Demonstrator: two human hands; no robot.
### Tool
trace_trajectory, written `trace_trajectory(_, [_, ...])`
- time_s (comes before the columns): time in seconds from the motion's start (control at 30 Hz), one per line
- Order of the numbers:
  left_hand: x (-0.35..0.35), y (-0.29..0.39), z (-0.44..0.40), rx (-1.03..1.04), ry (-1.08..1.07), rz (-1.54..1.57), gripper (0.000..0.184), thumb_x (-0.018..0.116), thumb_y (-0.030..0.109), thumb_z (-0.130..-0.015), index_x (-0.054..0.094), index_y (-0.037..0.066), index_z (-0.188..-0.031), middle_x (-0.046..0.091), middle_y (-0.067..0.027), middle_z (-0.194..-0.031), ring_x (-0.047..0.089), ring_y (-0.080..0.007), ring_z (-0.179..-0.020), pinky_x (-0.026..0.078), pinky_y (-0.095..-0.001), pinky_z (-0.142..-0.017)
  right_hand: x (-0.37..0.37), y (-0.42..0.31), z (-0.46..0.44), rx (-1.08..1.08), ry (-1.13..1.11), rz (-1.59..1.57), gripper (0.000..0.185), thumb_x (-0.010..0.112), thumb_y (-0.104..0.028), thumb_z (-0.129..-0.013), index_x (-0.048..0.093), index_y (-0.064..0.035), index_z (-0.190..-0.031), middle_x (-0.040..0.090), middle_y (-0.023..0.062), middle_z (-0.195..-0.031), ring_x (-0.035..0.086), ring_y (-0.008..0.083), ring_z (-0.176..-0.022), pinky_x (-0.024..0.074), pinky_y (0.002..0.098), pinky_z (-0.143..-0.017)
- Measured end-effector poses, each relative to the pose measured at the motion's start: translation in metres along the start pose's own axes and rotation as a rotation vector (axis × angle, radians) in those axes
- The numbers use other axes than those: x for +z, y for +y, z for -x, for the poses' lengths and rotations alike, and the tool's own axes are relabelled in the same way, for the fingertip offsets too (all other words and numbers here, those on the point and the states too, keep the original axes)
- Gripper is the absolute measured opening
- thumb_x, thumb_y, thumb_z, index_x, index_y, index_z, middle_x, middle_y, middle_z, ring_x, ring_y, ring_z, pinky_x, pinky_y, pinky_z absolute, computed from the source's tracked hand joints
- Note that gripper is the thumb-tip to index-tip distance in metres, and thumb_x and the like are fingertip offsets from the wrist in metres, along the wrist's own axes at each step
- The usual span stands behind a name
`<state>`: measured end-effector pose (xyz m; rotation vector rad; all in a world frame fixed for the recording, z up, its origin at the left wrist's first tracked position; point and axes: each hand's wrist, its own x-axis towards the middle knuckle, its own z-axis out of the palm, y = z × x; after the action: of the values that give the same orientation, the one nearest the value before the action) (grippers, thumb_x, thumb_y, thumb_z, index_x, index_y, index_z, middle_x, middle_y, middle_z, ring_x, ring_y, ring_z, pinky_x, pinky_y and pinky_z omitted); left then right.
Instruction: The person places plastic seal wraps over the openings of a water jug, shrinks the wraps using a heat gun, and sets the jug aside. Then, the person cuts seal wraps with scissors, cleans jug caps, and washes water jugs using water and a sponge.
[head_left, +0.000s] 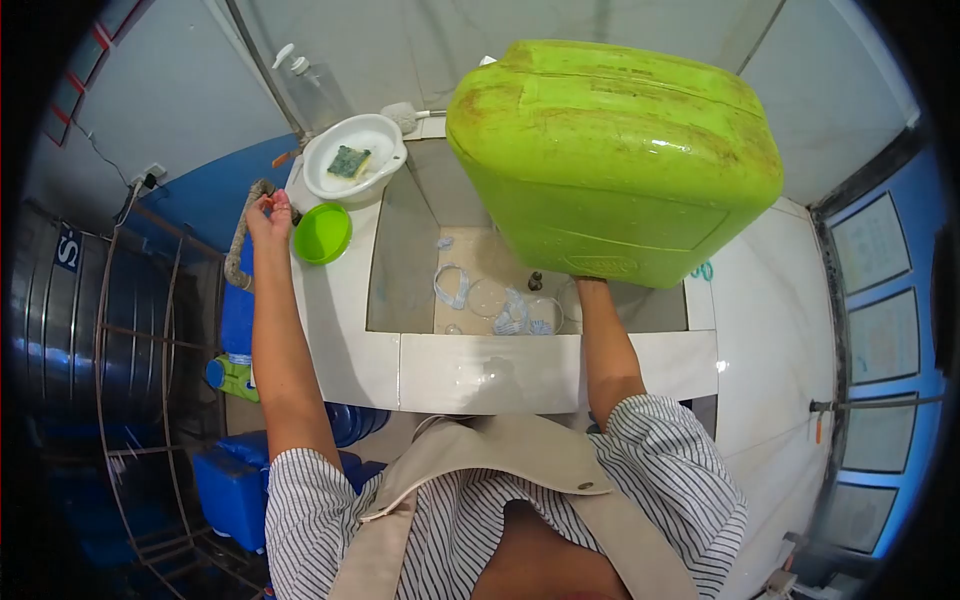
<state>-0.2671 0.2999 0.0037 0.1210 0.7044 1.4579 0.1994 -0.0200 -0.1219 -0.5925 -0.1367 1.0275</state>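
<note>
While the green jerrycan [610,160] is up over the basin: it leans large across the right part of the opening, its long grubby ridge facing up, its embossed lower side towards me
My right hand: hidden behind and beneath the jerrycan's near edge, so I cannot tell whether it grips or merely props; only my right forearm [612,345] shows, reaching in from the striped sleeve [680,470]
My left hand [270,212]: stretched out to the left with the fingers bent, next to the upper end of the grey pipe [236,262]; I cannot tell whether they close on anything
Basin [402,270]: a sunken, grey-walled box, partly covered by the jerrycan, with pale blue scraps [512,315], clear rings [487,297] and a small dark lump [535,281] on its floor
White bowl [368,188]: at the far left corner of the basin, suds inside, a green-and-yellow sponge [348,162] sitting in them
Green bowl [322,235]: on the white surface [350,355], just beside my left hand and nearer me than the white bowl
Far edge: a pump bottle [312,88] behind the white bowl, a pale brush [400,115] just right of that bowl
</note>
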Motion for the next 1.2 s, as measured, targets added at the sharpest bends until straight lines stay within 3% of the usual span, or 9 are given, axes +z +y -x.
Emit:
trace_trajectory(0.2, [0.000, -0.011, 0.017, 0.100, -0.007, -0.153, 0.009, 0.049, 0.008, -0.080, 0.043, 0.002, -0.078, 0.048, -0.0158, -0.088, 0.053, -0.0236, -0.081, 0.051, -0.0387, -0.080, 0.000, -0.002, 0.002, -0.004, 0.007, 0.000, 0.039, 0.045, -0.031, -0.089, 0.055, -0.0029, -0.113, 0.059, 0.0145, -0.109, 0.058, 0.0243, -0.097, 0.0507, 0.0357, -0.074])
trace_trajectory(0.37, [-0.004, -0.024, 0.034, 0.292, -0.026, -0.600, 0.022, 0.050, 0.013, -0.080, 0.044, 0.011, -0.101, 0.047, -0.0064, -0.091, 0.049, -0.0193, -0.077, 0.046, -0.0332, -0.068, 0.000, -0.001, 0.003, -0.006, 0.011, -0.009, 0.039, 0.045, -0.031, -0.089, 0.054, -0.0031, -0.114, 0.059, 0.0143, -0.110, 0.058, 0.0242, -0.097, 0.0508, 0.0357, -0.074])
trace_trajectory(0.5, [0.005, -0.028, 0.047, 0.363, 0.105, -0.723, 0.026, 0.052, 0.014, -0.079, 0.047, 0.013, -0.105, 0.047, -0.0038, -0.096, 0.048, -0.0165, -0.082, 0.042, -0.0287, -0.062, 0.000, -0.001, 0.002, -0.007, 0.007, -0.015, 0.039, 0.045, -0.031, -0.089, 0.054, -0.0033, -0.114, 0.059, 0.0142, -0.110, 0.058, 0.0242, -0.097, 0.0508, 0.0357, -0.075])
trace_trajectory(0.57, [0.009, -0.029, 0.051, 0.454, 0.148, -0.978, 0.036, 0.052, 0.014, -0.078, 0.048, 0.008, -0.114, 0.049, -0.0066, -0.105, 0.049, -0.0182, -0.090, 0.042, -0.0300, -0.071, -0.001, 0.000, 0.002, -0.006, 0.005, -0.019, 0.039, 0.045, -0.031, -0.089, 0.054, -0.0033, -0.114, 0.059, 0.0141, -0.110, 0.058, 0.0241, -0.098, 0.0509, 0.0357, -0.075])
trace_trajectory(0.67, [-0.005, -0.029, 0.027, 0.642, 0.153, -1.080, 0.047, 0.052, 0.013, -0.077, 0.045, 0.000, -0.121, 0.050, -0.0093, -0.110, 0.049, -0.0219, -0.098, 0.040, -0.0306, -0.082, 0.000, 0.000, 0.003, -0.003, 0.004, -0.022, 0.039, 0.045, -0.031, -0.089, 0.053, -0.0034, -0.115, 0.059, 0.0141, -0.111, 0.058, 0.0241, -0.098, 0.0509, 0.0357, -0.075])
trace_trajectory(0.77, [-0.018, -0.021, -0.003, 0.628, 0.016, -1.052, 0.050, 0.051, 0.013, -0.077, 0.043, -0.005, -0.123, 0.051, -0.0123, -0.110, 0.048, -0.0259, -0.103, 0.035, -0.0316, -0.091, 0.000, 0.000, 0.003, -0.002, 0.002, -0.026, 0.039, 0.044, -0.031, -0.089, 0.053, -0.0036, -0.115, 0.059, 0.0140, -0.111, 0.058, 0.0240, -0.098, 0.0509, 0.0357, -0.075])
trace_trajectory(1.0, [-0.021, -0.040, 0.034, 0.914, 0.028, -1.337, 0.043, 0.047, 0.015, -0.081, 0.047, -0.001, -0.121, 0.051, -0.0183, -0.115, 0.048, -0.0309, -0.108, 0.036, -0.0350, -0.093, 0.003, 0.005, 0.004, 0.011, -0.004, -0.033, 0.039, 0.044, -0.031, -0.090, 0.053, -0.0038, -0.116, 0.058, 0.0138, -0.112, 0.058, 0.0240, -0.099, 0.0510, 0.0357, -0.075])
trace_trajectory(1.1, [-0.029, -0.047, 0.053, 0.926, -0.077, -1.527, 0.040, 0.047, 0.015, -0.082, 0.049, -0.001, -0.119, 0.051, -0.0191, -0.117, 0.048, -0.0316, -0.110, 0.036, -0.0352, -0.093, 0.005, 0.004, 0.004, 0.013, -0.003, -0.035, 0.039, 0.044, -0.031, -0.090, 0.053, -0.0039, -0.116, 0.058, 0.0137, -0.112, 0.058, 0.0239, -0.099, 0.0511, 0.0357, -0.076])
trace_trajectory(1.2, [-0.057, -0.066, 0.065, 0.866, -0.167, -1.801, 0.044, 0.045, 0.022, -0.085, 0.048, 0.002, -0.124, 0.045, -0.0190, -0.129, 0.040, -0.0334, -0.119, 0.029, -0.0377, -0.100, 0.007, 0.002, 0.004, 0.010, -0.003, -0.037, 0.039, 0.044, -0.031, -0.090, 0.052, -0.0040, -0.116, 0.058, 0.0136, -0.113, 0.058, 0.0239, -0.099, 0.0511, 0.0357, -0.076])
